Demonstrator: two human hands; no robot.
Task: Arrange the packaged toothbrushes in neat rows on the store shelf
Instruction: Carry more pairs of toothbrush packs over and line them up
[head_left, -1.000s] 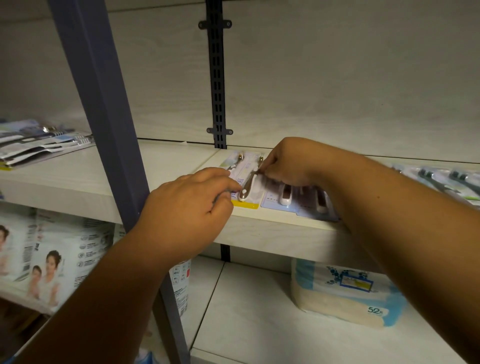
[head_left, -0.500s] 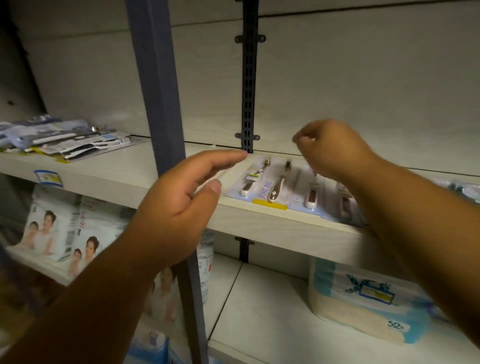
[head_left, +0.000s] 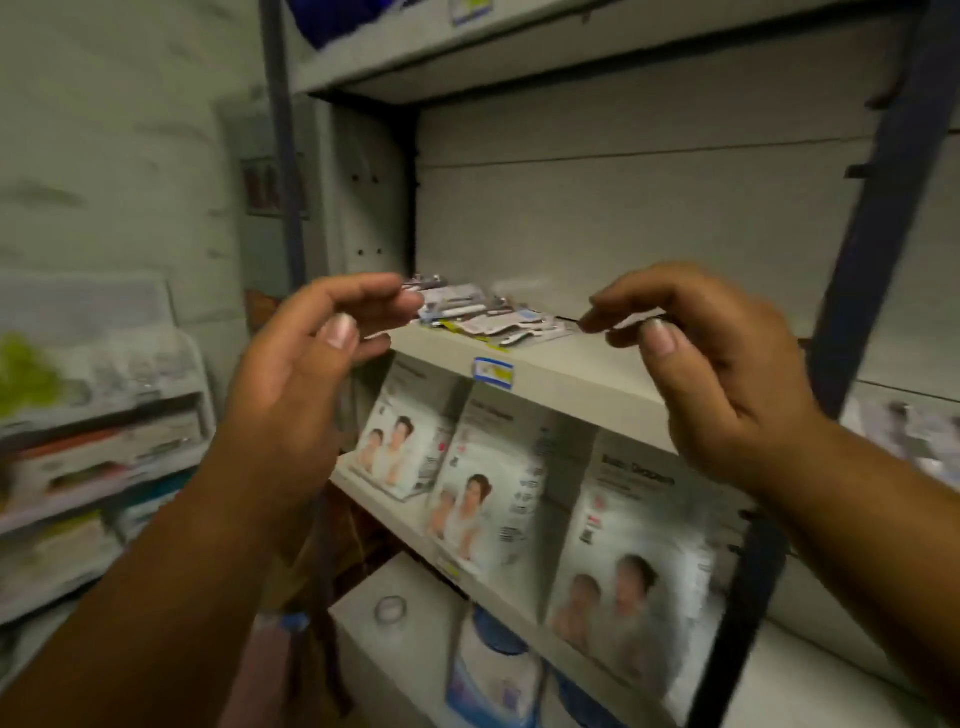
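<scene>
Above centre frame, toothbrush packs (head_left: 483, 317) lie heaped on the shelf (head_left: 571, 376) between the empty, half-curled left hand (head_left: 301, 374), which is nearer, and right hand (head_left: 722, 379).

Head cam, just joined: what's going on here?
A person faces a store shelf. The left hand and right hand hover empty, fingers loosely curled, in front of a messy pile of packaged toothbrushes on the shelf. Neither touches it; no neat rows yet. White printed packs stand on the level below.
</scene>
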